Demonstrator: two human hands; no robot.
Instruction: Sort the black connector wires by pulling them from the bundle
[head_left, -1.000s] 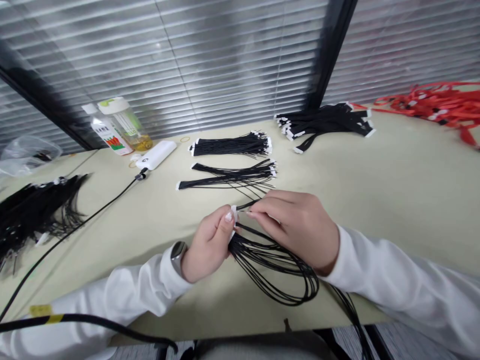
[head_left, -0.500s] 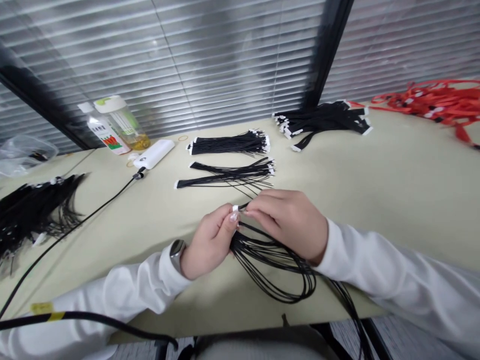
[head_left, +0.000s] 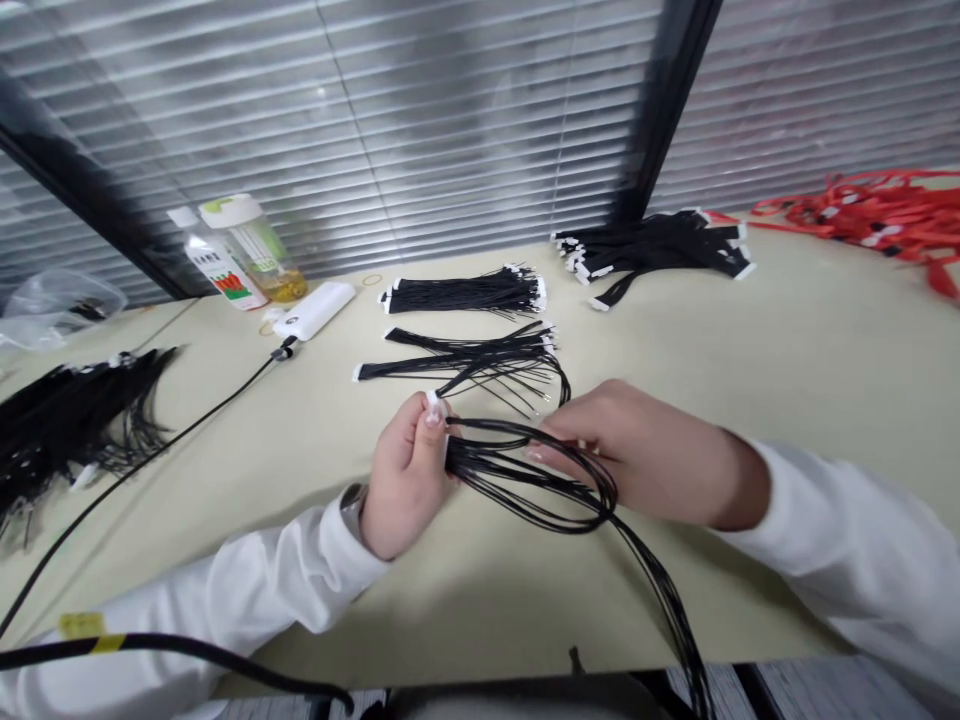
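Observation:
My left hand [head_left: 411, 470] pinches a white connector [head_left: 433, 399] between thumb and finger, and black wires run from it. A looped bunch of black wires [head_left: 517, 490] spreads to the right from the same hand, its tail dropping over the table's front edge. My right hand [head_left: 637, 450] is closed around some of these wires, right of the loop; its fingertips are partly hidden behind strands. Just beyond both hands lie loose black wire harnesses [head_left: 465, 355] with white connectors.
Behind is a neat wire bundle [head_left: 465, 293]. Black cables [head_left: 660, 245] and red cables [head_left: 877, 215] lie back right. A bottle [head_left: 217, 262], a drink cup [head_left: 255, 250] and a white power bank [head_left: 313, 310] stand back left. Black wires [head_left: 75, 420] lie at left; a thick cable [head_left: 187, 650] crosses my left sleeve.
My right hand has moved right, away from the white connector, drawing wires with it. The left hand has shifted slightly left, still pinching the connector. The wire loop has risen and flattened.

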